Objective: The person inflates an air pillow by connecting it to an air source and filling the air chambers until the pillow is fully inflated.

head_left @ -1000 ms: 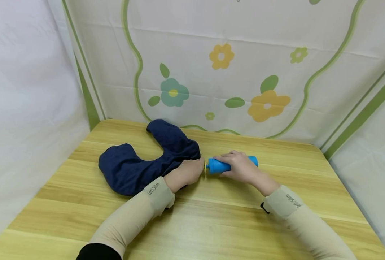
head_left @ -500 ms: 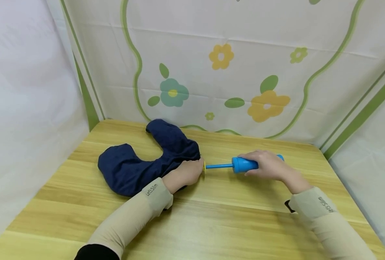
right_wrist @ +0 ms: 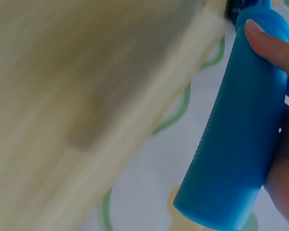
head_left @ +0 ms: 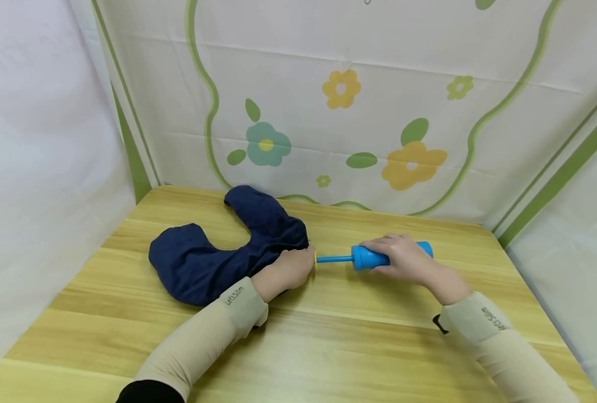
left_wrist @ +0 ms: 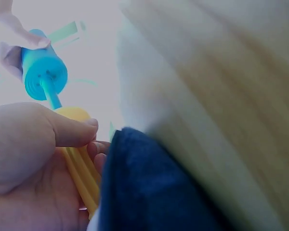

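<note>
A navy U-shaped neck pillow [head_left: 197, 266] lies on the wooden table, left of centre. At its right end my left hand [head_left: 289, 267] grips the yellow part [left_wrist: 81, 171] of a hand air pump, thumb and fingers curled round it, close to the navy cloth. From the yellow end a thin blue rod [head_left: 334, 259] runs right into the pump's blue barrel [head_left: 368, 258]. My right hand [head_left: 404, 257] holds that barrel, its thumb along the side in the right wrist view. Where the yellow part meets the pillow is hidden by cloth and fingers.
The wooden table [head_left: 298, 358] reaches back to a white curtain [head_left: 288, 67] printed with flowers and green lines. More white cloth [head_left: 41, 140] hangs along the left and right sides.
My right hand has drawn the blue barrel right, baring a length of rod, then moved slightly back left. The left hand and pillow have stayed nearly still.
</note>
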The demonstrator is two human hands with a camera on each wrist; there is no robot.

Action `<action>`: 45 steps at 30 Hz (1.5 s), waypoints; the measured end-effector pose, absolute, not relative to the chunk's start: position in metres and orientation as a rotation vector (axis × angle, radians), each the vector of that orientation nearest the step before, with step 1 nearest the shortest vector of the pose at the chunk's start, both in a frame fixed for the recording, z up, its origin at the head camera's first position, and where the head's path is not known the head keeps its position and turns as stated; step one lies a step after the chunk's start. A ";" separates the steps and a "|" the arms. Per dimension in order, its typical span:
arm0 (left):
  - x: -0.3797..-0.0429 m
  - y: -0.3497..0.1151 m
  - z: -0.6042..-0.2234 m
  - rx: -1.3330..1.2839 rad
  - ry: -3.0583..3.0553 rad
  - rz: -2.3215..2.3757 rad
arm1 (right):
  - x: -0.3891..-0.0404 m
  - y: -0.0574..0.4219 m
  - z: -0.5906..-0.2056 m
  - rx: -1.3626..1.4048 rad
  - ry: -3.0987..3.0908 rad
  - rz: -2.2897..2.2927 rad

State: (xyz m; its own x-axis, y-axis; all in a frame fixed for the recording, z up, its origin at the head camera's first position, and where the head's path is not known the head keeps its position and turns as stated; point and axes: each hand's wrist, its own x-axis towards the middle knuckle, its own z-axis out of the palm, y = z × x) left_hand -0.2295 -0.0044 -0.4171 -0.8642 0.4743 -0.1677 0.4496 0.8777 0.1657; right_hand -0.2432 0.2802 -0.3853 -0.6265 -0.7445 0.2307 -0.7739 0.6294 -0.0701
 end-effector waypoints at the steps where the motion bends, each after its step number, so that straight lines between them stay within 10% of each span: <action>1: -0.229 -0.004 -0.417 0.700 2.845 0.174 | -0.243 0.275 -0.386 1.255 -2.667 0.242; 19: -0.230 0.003 -0.412 0.602 2.799 0.111 | -0.236 0.207 -0.393 1.299 -2.671 0.172; 45: -0.234 -0.008 -0.416 0.677 2.801 0.169 | -0.245 0.321 -0.373 1.119 -2.791 0.294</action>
State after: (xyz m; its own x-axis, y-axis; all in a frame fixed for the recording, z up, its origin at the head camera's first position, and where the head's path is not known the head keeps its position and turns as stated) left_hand -0.2338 -0.0076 -0.4156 -0.8595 0.4624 -0.2176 0.4329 0.8851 0.1710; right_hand -0.2449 0.3207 -0.3732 -0.7195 -0.6699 0.1830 -0.6933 0.7079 -0.1344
